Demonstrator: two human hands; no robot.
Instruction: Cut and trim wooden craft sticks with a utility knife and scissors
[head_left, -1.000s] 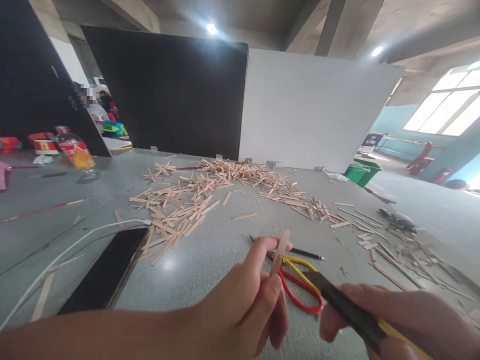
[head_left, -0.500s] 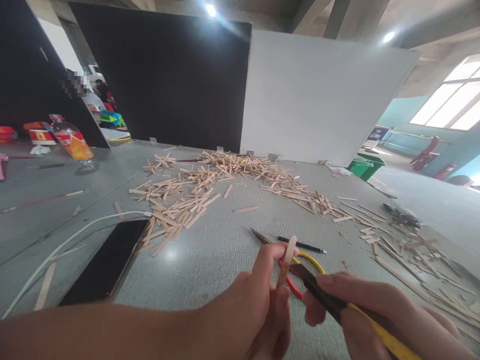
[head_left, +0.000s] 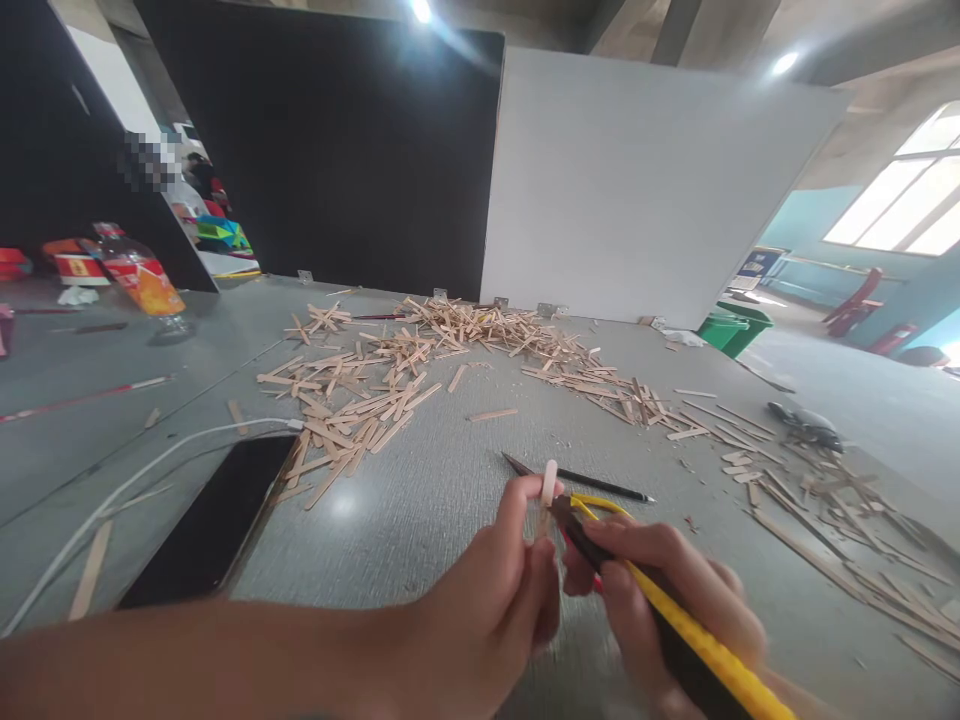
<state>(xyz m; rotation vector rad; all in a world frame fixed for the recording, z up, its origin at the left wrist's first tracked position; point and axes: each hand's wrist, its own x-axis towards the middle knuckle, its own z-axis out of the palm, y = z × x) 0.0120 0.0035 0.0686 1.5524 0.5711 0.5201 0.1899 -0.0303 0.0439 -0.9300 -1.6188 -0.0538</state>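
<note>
Upright between the fingers of my left hand (head_left: 491, 590) is a wooden craft stick (head_left: 550, 484), its rounded end pointing up. My right hand (head_left: 679, 590) is wrapped round a black and yellow utility knife (head_left: 701, 640), and the blade end meets the stick's right side. Behind my hands lies a pair of pliers (head_left: 598, 502) with red and yellow handles, partly hidden; their pointed tip shows beyond my left fingers. A thin black pen (head_left: 604, 485) lies just past the yellow handle.
A heap of craft sticks (head_left: 375, 400) spreads across the table, with cut strips (head_left: 817, 540) at right. At left are a phone (head_left: 214, 525) with a white cable and a drink bottle (head_left: 142, 280). A black panel (head_left: 337, 150) and white panel (head_left: 637, 180) stand behind.
Both hands have shifted left with the stick and knife. The knife has swung to a steeper angle, and my right hand has come closer to my left.
</note>
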